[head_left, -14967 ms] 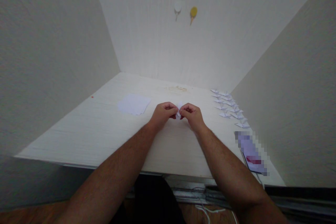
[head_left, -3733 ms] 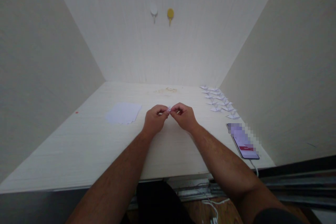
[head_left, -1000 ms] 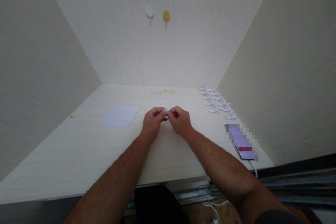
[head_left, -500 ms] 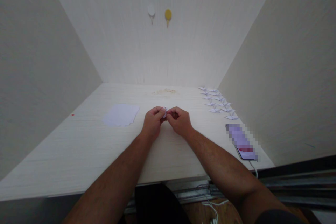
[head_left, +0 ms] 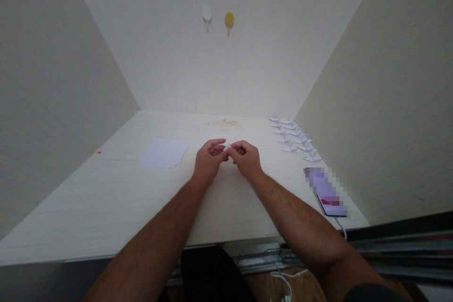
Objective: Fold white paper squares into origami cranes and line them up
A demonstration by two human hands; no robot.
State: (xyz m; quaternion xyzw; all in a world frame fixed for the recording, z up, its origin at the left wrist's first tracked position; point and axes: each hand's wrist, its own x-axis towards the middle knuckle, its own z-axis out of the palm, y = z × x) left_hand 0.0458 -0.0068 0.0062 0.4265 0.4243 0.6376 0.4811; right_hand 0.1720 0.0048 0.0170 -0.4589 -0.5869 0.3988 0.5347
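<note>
A small folded piece of white paper [head_left: 227,148] is pinched between my two hands, above the middle of the white table. My left hand [head_left: 209,159] grips its left side with the thumb, while the index finger reaches out above it. On the other side, my right hand [head_left: 247,156] has its thumb and index finger closed on the paper. The fingers cover much of it, so its exact folded shape is hard to make out.
White paper sheets [head_left: 165,153] lie in a loose stack at the left. Several folded paper cranes [head_left: 290,149] stand in rows at the back right. A phone [head_left: 326,192] with a cable lies near the table's right edge. Two hooks, one yellow [head_left: 229,19], are on the back wall.
My left fingers have loosened and the index finger has lifted and straightened. The folded paper has shifted slightly right and turned, showing a flatter white face between the thumbs.
</note>
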